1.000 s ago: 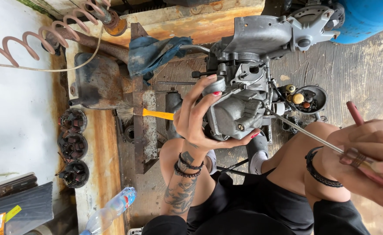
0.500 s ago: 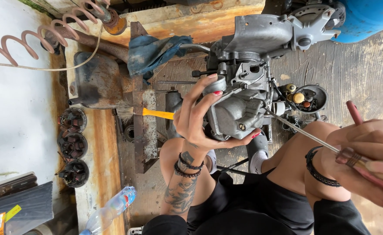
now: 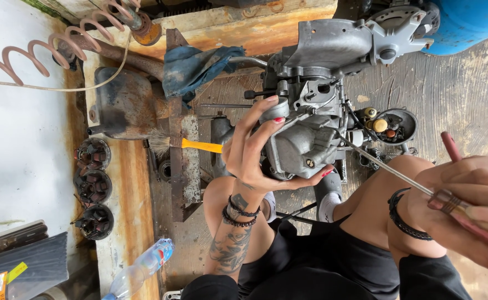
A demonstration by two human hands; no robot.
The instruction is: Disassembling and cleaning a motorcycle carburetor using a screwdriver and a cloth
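The grey engine block [image 3: 310,139], just right of the yellow-handled brush [image 3: 185,144], is gripped by the left hand [image 3: 255,150] while a long screwdriver [image 3: 388,169], clenched in the right hand [image 3: 471,208], is worked into it; steady alignment seems needed next.

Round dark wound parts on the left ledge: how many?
3. They sit in a row along the ledge: first, second, third. More may be hidden outside the frame.

The engine block [image 3: 310,128] stands on the wooden floor [image 3: 455,100], the brush [image 3: 185,144] left of it, the parts bowl [image 3: 399,125] right.
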